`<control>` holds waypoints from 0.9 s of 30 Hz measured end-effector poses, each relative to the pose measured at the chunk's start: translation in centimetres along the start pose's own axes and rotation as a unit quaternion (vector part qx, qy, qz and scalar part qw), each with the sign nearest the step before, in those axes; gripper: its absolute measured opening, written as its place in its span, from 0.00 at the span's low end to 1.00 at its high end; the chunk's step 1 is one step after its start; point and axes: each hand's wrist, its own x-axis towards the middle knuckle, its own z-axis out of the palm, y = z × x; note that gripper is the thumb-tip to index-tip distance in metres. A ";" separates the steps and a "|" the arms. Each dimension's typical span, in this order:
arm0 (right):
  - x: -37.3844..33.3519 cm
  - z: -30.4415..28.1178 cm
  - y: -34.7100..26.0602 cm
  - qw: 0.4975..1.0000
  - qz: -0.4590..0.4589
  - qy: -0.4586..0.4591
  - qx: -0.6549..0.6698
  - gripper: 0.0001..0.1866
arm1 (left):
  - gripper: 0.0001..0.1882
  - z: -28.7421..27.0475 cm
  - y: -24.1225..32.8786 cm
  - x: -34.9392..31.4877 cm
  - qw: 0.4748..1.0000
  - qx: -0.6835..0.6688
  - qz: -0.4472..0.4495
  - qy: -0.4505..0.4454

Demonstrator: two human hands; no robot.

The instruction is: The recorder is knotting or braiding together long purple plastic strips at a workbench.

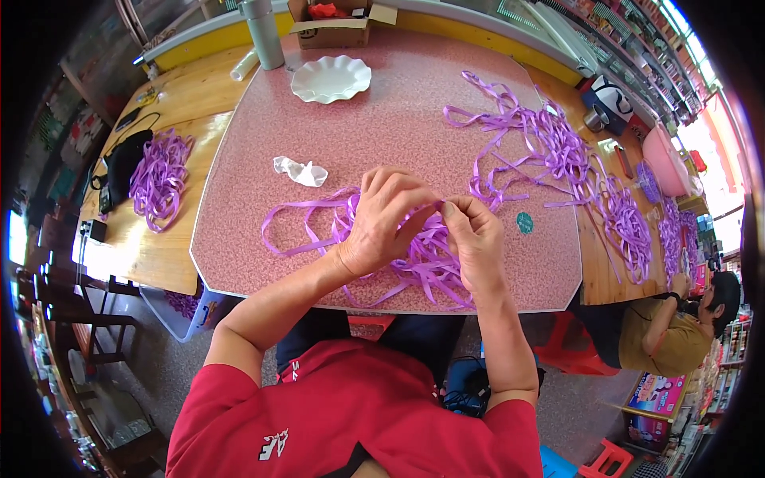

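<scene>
Both hands meet over a loose heap of purple ribbon (434, 259) near the front of the pink speckled table (398, 111). My left hand (382, 209) is bent over the heap, its fingertips closed near a bit of ribbon. My right hand (476, 237) pinches the same ribbon between thumb and forefinger, right beside the left fingertips. What exactly lies between the fingers is partly hidden. Ribbon loops (280, 248) spread out to the left under my left wrist. A crumpled white tissue (301, 171) lies just beyond that wrist.
A tangled pile of purple ribbon (558, 143) covers the right side. Farther back stand a scalloped white plate (331, 79), a green bottle (263, 36) and a cardboard box (331, 32). More ribbon (159, 179) lies on the left wooden table. A co-worker (673, 331) sits at the right.
</scene>
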 end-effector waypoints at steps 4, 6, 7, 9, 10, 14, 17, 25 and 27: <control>0.0 0.5 1.0 0.966 -0.183 0.048 -0.178 0.04 | 0.10 0.1 0.1 -0.3 0.977 -0.129 -0.165 -0.045; 0.1 0.4 1.0 0.918 -0.279 0.061 -0.276 0.02 | 0.09 -0.1 0.2 -0.1 0.822 -0.369 -0.412 -0.136; 0.1 0.5 1.0 0.918 -0.279 0.060 -0.276 0.02 | 0.09 -0.1 0.2 -0.2 0.822 -0.369 -0.413 -0.135; 0.3 0.6 1.0 0.886 -0.328 0.073 -0.318 0.03 | 0.09 -0.4 0.2 -0.3 0.737 -0.491 -0.443 -0.139; 0.3 0.7 1.0 0.887 -0.328 0.071 -0.318 0.03 | 0.09 -0.4 0.2 -0.3 0.737 -0.491 -0.444 -0.138; 0.2 0.8 0.9 0.875 -0.345 0.077 -0.331 0.03 | 0.08 -0.2 0.6 -0.3 0.731 -0.504 -0.445 -0.114; 0.3 0.5 1.2 0.886 -0.326 0.075 -0.320 0.03 | 0.08 0.0 1.0 -0.4 0.738 -0.499 -0.446 -0.091; -0.1 0.8 1.2 0.919 -0.283 0.056 -0.269 0.02 | 0.06 1.2 0.3 -1.9 0.659 -0.604 -0.447 -0.031; -0.1 0.7 1.4 0.938 -0.235 0.065 -0.246 0.03 | 0.07 1.1 0.8 -1.8 0.666 -0.594 -0.450 -0.034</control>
